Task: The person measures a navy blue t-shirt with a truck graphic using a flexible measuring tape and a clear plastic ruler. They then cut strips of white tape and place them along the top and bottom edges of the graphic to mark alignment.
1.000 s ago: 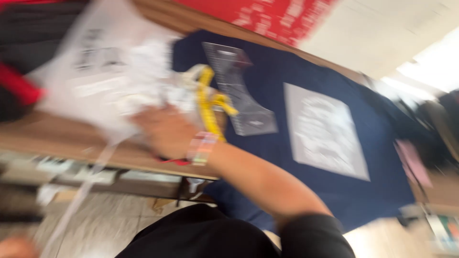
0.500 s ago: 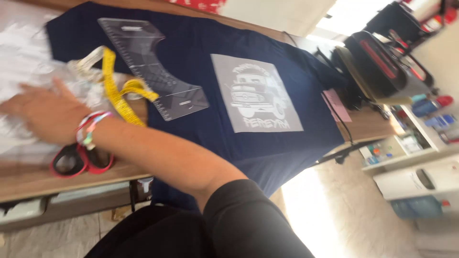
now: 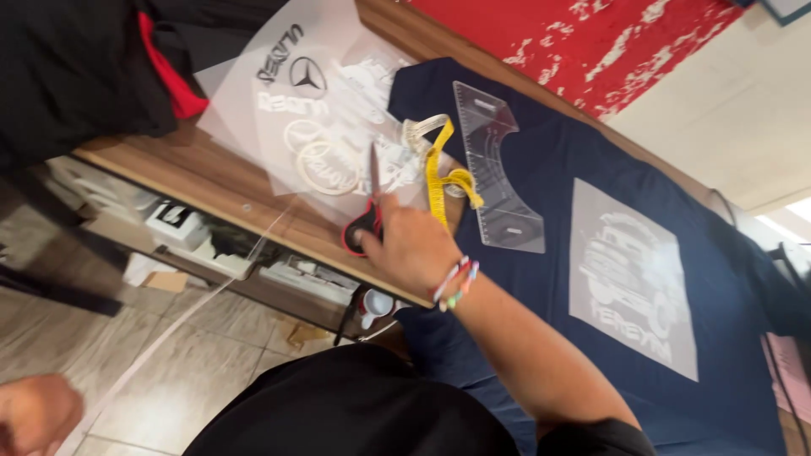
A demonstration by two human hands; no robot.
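— Right hand (image 3: pixel 411 247) was wrapped around the red handles of the scissors (image 3: pixel 368 213), wasn't it?

— Yes, fingers closed on them, blades pointing away across the clear sheets (image 3: pixel 325 110). The scissors lay at the near edge of the table (image 3: pixel 211 181), over the sheets with the white designs.

— Why hold them flat like that?

— My guess was that the low grip kept the blades in line with the film, since one strip of it hung off the table edge down toward the floor (image 3: pixel 169 371).

— And the left hand (image 3: pixel 34 414)?

— Low in the corner, well apart from the table, blurred. It looked loosely curled near the end of that hanging strip, but I could not tell whether it gripped anything.

— What sat beside the scissors?

— A yellow tape (image 3: pixel 438 165) coiled just past the knuckles, touching the clear ruler (image 3: pixel 498 160), which lay on the blue shirt (image 3: pixel 541 279). The shirt carried a grey print (image 3: pixel 634 279) farther along.

— Any room to move?

— Bare wood toward the dark cloth (image 3: pixel 76 67) gave some. Tape and ruler crowded the other side, and the table edge ran right under the wrist.
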